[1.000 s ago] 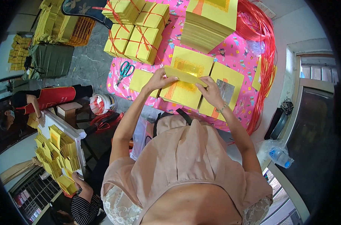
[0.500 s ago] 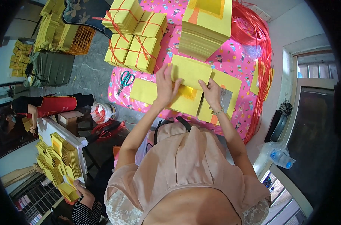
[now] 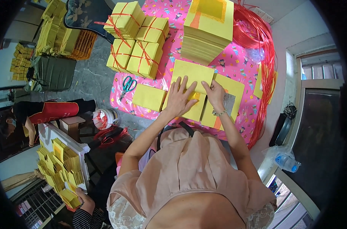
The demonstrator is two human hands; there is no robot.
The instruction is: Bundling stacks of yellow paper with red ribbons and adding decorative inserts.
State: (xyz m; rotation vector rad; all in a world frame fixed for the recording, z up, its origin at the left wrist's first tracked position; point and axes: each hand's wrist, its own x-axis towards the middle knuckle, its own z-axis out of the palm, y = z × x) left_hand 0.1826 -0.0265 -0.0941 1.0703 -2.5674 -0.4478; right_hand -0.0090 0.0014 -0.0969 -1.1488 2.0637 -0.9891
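A partly folded yellow paper sheet (image 3: 192,72) lies in front of me on the pink patterned tablecloth (image 3: 172,49). My left hand (image 3: 181,100) rests flat on it with fingers spread, across the edge of the folded-over part. At the sheet's right edge, my right hand (image 3: 216,95) pinches the fold between thumb and bent fingers. Under and beside that hand lie more yellow sheets (image 3: 237,89) with a silver-grey patch and an orange strip. A folded yellow paper piece (image 3: 147,97) lies to the left, close to green-handled scissors (image 3: 128,84).
Behind the sheet stands a tall stack of yellow paper (image 3: 204,47). Bundles tied with red string (image 3: 145,57) sit at the far left. Red plastic strands (image 3: 268,76) hang along the right edge. At left, two people work at a white table (image 3: 84,160) of yellow packets.
My left hand has moved from the sheet's left edge rightward onto its middle, fingers now flat. The right hand stays at the right edge. The folded-over part sits slightly lower and flatter.
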